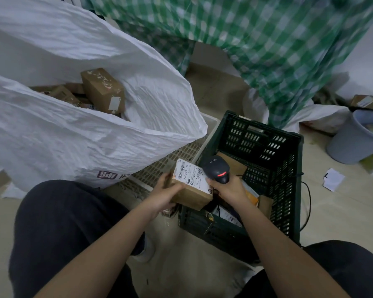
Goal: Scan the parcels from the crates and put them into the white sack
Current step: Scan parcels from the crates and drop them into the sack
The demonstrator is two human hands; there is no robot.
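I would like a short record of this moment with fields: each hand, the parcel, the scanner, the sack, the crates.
left hand: left hand holds the cardboard parcel from its left side
right hand: right hand grips the black scanner
parcel: label faces up, beside the scanner head
scanner: red light on
sack: white sack open, several brown boxes inside
crates: dark green crate holds more parcels; white crate partly under the sack
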